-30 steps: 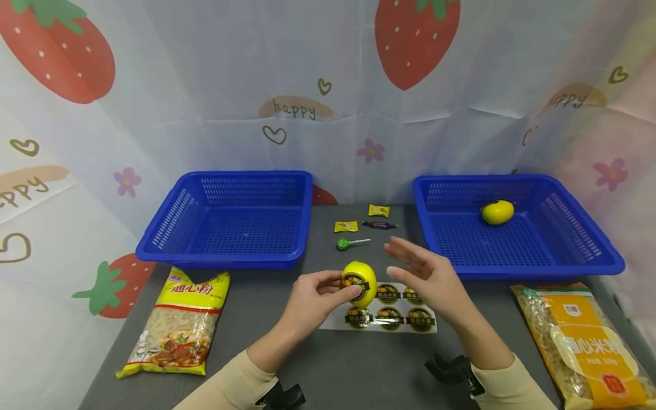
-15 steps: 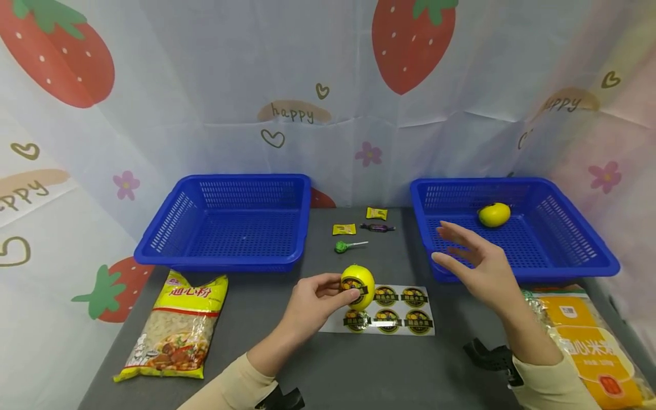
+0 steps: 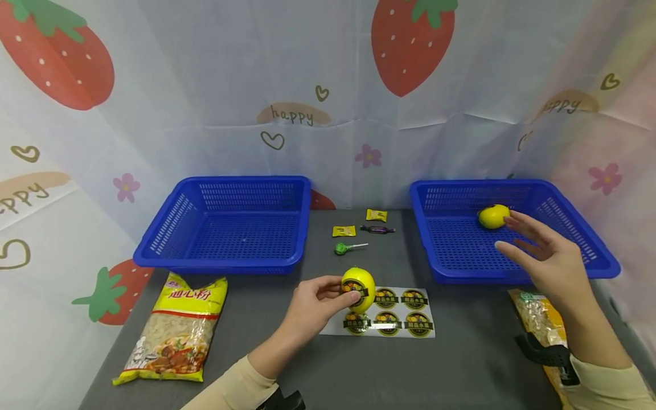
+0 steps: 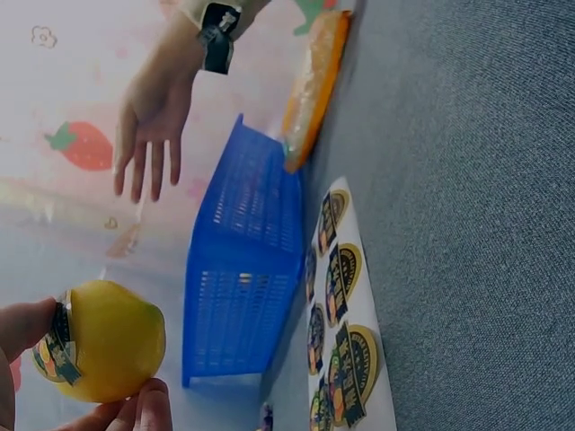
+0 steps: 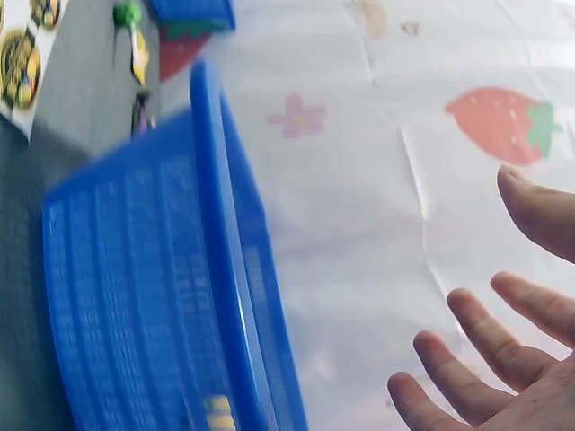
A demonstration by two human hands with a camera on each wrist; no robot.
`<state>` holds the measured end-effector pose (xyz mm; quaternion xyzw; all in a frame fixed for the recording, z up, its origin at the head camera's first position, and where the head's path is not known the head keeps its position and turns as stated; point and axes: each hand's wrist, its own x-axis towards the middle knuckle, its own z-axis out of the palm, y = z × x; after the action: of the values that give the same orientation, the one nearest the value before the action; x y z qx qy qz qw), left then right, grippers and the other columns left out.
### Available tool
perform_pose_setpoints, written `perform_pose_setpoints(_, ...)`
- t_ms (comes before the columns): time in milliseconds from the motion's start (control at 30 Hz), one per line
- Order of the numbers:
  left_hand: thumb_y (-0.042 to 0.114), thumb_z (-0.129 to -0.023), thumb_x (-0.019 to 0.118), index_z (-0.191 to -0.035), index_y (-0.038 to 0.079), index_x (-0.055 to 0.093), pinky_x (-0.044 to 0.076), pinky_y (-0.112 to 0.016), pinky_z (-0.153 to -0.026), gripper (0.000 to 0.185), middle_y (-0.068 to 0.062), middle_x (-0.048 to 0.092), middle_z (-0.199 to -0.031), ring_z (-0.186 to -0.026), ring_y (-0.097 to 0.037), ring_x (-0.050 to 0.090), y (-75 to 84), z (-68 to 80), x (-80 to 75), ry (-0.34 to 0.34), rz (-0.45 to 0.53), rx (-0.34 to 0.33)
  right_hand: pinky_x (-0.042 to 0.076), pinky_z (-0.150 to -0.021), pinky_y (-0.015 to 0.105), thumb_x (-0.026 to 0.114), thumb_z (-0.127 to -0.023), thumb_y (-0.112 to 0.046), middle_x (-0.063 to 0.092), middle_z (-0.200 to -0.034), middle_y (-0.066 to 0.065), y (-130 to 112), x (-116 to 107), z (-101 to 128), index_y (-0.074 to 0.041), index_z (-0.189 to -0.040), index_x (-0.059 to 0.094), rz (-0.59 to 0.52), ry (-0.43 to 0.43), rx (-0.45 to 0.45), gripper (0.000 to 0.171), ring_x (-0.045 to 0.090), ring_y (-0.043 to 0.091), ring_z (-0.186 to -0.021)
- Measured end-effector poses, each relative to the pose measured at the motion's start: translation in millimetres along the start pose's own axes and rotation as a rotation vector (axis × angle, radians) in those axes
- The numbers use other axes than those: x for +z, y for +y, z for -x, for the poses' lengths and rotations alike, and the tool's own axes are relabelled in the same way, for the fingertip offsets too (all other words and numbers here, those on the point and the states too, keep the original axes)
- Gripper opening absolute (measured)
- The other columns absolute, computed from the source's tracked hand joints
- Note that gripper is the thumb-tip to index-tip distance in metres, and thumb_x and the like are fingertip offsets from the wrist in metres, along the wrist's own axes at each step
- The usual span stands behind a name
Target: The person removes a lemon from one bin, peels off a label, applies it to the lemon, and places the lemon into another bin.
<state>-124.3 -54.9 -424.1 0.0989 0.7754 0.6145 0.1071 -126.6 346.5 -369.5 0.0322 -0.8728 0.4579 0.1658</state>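
My left hand point(image 3: 312, 307) holds a yellow lemon point(image 3: 365, 277) between thumb and fingers, above a white sheet of round black-and-gold stickers point(image 3: 419, 313). One such sticker point(image 4: 58, 346) is on the lemon, under the thumb. My right hand point(image 3: 550, 259) hovers over the right blue basket point(image 3: 435, 267), fingers spread and holding nothing. A second lemon point(image 3: 493, 217) lies inside that basket, near the fingertips in the head view; I cannot tell the exact gap. The right wrist view has the basket's wall point(image 5: 135, 278) beside the open fingers point(image 5: 467, 359).
Another blue basket point(image 3: 299, 259) stands at the left. Between the baskets lie two yellow-wrapped candies point(image 3: 344, 231), a purple-wrapped candy point(image 3: 377, 229) and a green lollipop point(image 3: 342, 248). A yellow pasta bag point(image 3: 176, 330) lies at front left, an orange one point(image 3: 538, 319) at front right, partly behind my right arm.
My right hand has moved away from the lemon in my left hand, rightward to above the right basket. The left hand keeps its hold on the lemon in nearly the same place.
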Motion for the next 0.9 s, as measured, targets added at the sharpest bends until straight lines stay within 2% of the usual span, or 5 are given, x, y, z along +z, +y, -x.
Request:
perform_pose_setpoints(433, 0.034, -0.089, 0.078, -0.125, 0.003, 0.069, 0.058, -0.03, -0.084, 0.048, -0.01, 0.074, -0.112, -0.098, -0.02, 0.073, 3.0, -1.0, 4.3, -0.008, 0.009, 0.002, 0.035, -0.094, -0.002, 0.069, -0.097, -0.025, 0.046, -0.155, -0.009, 46.4, -53.4, -0.1, -0.025, -0.154, 0.043, 0.115, 0.108, 0.138, 0.063, 0.042, 0.0, -0.139)
perform_pose_setpoints(500, 0.035, -0.089, 0.078, -0.125, 0.004, 0.069, 0.058, -0.03, -0.085, 0.049, -0.01, 0.074, -0.112, -0.098, -0.02, 0.072, 3.9, -1.1, 4.8, -0.01, 0.009, 0.002, 0.034, -0.107, 0.007, 0.069, -0.098, -0.027, 0.04, -0.159, -0.008, 55.7, -60.0, 0.5, -0.025, -0.156, 0.04, 0.135, 0.119, 0.167, 0.065, 0.037, 0.012, -0.147)
perform_pose_setpoints(567, 0.037, -0.088, 0.079, -0.125, 0.004, 0.069, 0.058, -0.031, -0.085, 0.05, -0.009, 0.074, -0.112, -0.098, -0.019, 0.072, 3.7, -1.6, 5.3, -0.012, 0.0, 0.004, 0.031, -0.119, 0.031, 0.068, -0.098, -0.028, 0.032, -0.164, 0.001, 64.4, -65.4, 0.5, -0.023, -0.158, 0.036, 0.153, 0.129, 0.193, 0.068, 0.032, 0.032, -0.151)
perform_pose_setpoints(700, 0.039, -0.088, 0.079, -0.125, 0.005, 0.069, 0.058, -0.031, -0.085, 0.051, -0.008, 0.074, -0.111, -0.097, -0.018, 0.072, 2.2, -3.3, 6.3, -0.017, -0.01, 0.0, 0.02, -0.109, 0.076, 0.064, -0.1, -0.032, 0.013, -0.167, 0.021, 80.6, -74.7, 1.8, -0.022, -0.162, 0.023, 0.192, 0.112, 0.268, 0.075, 0.019, 0.066, -0.14)
perform_pose_setpoints(900, 0.039, -0.088, 0.079, -0.125, 0.004, 0.068, 0.058, -0.03, -0.084, 0.052, -0.009, 0.074, -0.112, -0.099, -0.018, 0.072, 2.7, -4.9, 9.2, -0.021, -0.001, -0.001, 0.006, -0.114, 0.075, 0.062, -0.1, -0.029, 0.008, -0.163, 0.035, 102.5, -84.9, 4.9, -0.002, -0.16, 0.017, 0.219, 0.128, 0.291, 0.08, 0.005, 0.062, -0.146)
